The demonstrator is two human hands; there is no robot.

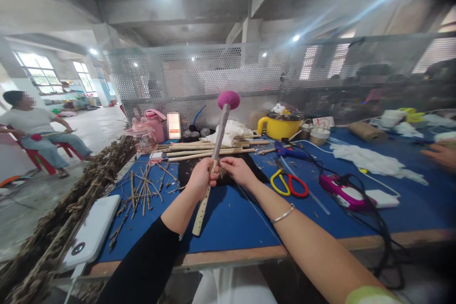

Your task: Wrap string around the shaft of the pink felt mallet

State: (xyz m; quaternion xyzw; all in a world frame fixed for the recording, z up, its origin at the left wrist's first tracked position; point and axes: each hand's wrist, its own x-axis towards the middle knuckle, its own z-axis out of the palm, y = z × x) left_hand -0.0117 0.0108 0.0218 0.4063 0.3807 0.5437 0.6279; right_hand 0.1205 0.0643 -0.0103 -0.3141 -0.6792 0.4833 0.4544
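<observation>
Centrally, a stick [223, 128] is held above the table [228, 232], tilted slightly to the right at its top, where a pink ball [228, 100] is carried. Its pale lower part is gripped in the left hand [198, 179]. The fingertips of the right hand [239, 171] are pinched together just beside it; what is caught between them cannot be told, though a thread [253, 203] is seen below. Black cloth [257, 170] is spread beneath, flanked by twigs [142, 190] and scissors [289, 183]. Beyond, rods [210, 153] are laid crosswise, and a yellow pot [284, 128] is placed to their right.
</observation>
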